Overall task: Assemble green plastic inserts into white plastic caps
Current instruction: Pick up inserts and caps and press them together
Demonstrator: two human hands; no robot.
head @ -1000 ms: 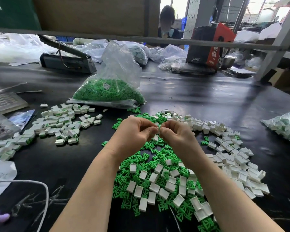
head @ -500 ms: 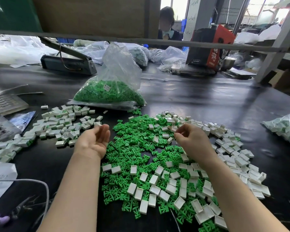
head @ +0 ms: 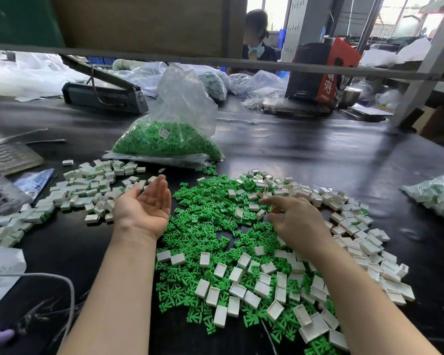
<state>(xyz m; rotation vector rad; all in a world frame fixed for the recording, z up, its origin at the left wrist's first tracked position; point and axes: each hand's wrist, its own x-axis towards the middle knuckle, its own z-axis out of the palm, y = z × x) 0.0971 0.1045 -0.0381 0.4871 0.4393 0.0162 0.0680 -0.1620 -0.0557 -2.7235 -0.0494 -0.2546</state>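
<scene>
A wide heap of loose green inserts (head: 205,226) covers the black table in front of me, with white caps (head: 236,275) scattered over it and banked along its right side (head: 354,226). My left hand (head: 146,206) hovers palm-up at the heap's left edge, fingers straight and nothing in it. Just left of that hand lies a pile of assembled caps (head: 87,188). My right hand (head: 295,219) reaches palm-down over the middle of the heap, fingers spread and slightly blurred, its fingertips close to a white cap.
A clear bag of green inserts (head: 169,142) stands behind the heap. A bag of finished parts (head: 436,193) lies at the right edge. A heat sealer (head: 103,93), trays at the left (head: 8,157) and a person across the table sit beyond.
The hands were together over the heap, then parted. My left hand swung left and turned palm-up beside the assembled pile; my right hand opened and stretched over the heap.
</scene>
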